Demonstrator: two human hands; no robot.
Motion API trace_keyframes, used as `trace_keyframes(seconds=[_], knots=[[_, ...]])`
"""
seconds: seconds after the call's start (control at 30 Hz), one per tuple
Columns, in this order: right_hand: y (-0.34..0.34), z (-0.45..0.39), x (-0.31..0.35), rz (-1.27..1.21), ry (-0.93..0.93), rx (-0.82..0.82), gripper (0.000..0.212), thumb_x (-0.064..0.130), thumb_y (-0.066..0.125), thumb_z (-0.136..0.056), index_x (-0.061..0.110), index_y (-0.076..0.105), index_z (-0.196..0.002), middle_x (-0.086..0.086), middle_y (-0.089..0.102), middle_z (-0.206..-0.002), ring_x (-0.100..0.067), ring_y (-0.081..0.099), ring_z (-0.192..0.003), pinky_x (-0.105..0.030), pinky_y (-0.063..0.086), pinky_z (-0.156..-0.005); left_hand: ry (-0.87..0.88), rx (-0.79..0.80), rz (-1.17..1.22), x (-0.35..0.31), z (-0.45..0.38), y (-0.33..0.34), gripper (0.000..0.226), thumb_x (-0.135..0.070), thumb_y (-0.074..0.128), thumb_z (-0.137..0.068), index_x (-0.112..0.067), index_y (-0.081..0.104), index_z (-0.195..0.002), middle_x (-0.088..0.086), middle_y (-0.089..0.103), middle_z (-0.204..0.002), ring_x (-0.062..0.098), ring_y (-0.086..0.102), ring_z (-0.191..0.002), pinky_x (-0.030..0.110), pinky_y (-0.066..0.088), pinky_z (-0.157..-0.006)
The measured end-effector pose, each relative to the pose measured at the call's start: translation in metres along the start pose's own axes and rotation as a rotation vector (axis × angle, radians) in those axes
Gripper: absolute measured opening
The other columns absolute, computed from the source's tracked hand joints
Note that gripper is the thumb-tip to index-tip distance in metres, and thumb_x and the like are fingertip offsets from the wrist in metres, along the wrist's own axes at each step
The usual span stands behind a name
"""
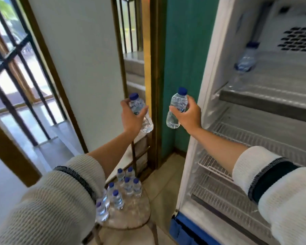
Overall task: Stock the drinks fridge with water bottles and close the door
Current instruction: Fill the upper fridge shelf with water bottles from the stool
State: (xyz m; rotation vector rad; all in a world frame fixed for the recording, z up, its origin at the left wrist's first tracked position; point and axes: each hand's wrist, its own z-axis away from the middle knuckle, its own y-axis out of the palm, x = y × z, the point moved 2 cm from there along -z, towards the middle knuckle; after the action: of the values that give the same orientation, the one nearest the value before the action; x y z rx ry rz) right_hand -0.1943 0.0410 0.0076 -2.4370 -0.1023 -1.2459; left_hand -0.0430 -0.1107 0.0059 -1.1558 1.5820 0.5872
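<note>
While both arms reach forward in cream knit sleeves, each hand carries one small water bottle in front of the open drinks fridge [208, 71]. The left hand [132, 119] has its grip curled round a blue-capped bottle [140, 110], thumb on one side and fingers on the other, the bottle tilted with its cap up and its base showing below the palm, well left of the fridge's side wall. The right hand [189, 115] pinches a second blue-capped bottle [177, 110] about its middle, nearly upright, just left of the fridge's front edge and not yet inside. Inside the fridge, one bottle [245, 61] already stands on the upper shelf [272, 101], near the left wall; it is blurred. The wire shelves [219, 165] below that one hold nothing I can make out. Left of the fridge's foot, a round stool [138, 218] bears a cluster of more blue-capped bottles [129, 184], standing upright and close together, partly hidden by the left sleeve [60, 191]. Further left of the fridge is a barred doorway [16, 68].
</note>
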Motion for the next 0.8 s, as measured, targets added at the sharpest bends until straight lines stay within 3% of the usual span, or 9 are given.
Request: trace_keyframes(seconds=[0.2,0.43,0.67,0.8], knots=[[-0.088,-0.049,0.047,0.019,-0.142,-0.097,0.052,0.042,0.080,-0.070,0.018,0.060,-0.111,0.005,0.070,-0.096,-0.011,0.067,-0.083,-0.028,0.056,-0.074,0.196,0.074,0.120,-0.084,-0.018,0.052,0.058,-0.030,0.076,-0.082,-0.019,0.041,-0.127,-0.009,0.060,-0.108,0.009,0.063,-0.096,0.029,0.051,-0.091],[-0.194,-0.082,0.068,0.013,-0.173,-0.152,0.045,0.031,0.081,-0.075,0.023,0.057,-0.112,0.007,0.067,-0.099,-0.002,0.064,-0.086,-0.017,0.053,-0.073,0.339,0.165,0.306,-0.163,-0.007,0.131,0.062,-0.028,0.076,-0.081,-0.017,0.042,-0.131,-0.002,0.061,-0.120,0.007,0.063,-0.099,0.013,0.053,-0.083],[-0.265,-0.100,0.044,0.077,-0.112,-0.237,0.049,0.028,0.082,-0.075,0.017,0.058,-0.116,0.009,0.063,-0.096,0.007,0.060,-0.078,-0.006,0.049,-0.062,0.504,0.251,0.348,-0.209,0.014,0.205,0.059,-0.041,0.076,-0.079,-0.027,0.045,-0.127,-0.026,0.056,-0.107,-0.001,0.062,-0.096,0.014,0.050,-0.083],[-0.283,-0.111,0.021,0.104,-0.026,-0.235,0.049,0.030,0.083,-0.073,0.023,0.056,-0.113,0.011,0.063,-0.098,0.005,0.060,-0.079,-0.008,0.048,-0.054,0.543,0.272,0.278,-0.209,0.023,0.233,0.066,-0.048,0.076,-0.076,-0.024,0.046,-0.130,-0.017,0.058,-0.114,0.005,0.061,-0.101,0.027,0.055,-0.089]])
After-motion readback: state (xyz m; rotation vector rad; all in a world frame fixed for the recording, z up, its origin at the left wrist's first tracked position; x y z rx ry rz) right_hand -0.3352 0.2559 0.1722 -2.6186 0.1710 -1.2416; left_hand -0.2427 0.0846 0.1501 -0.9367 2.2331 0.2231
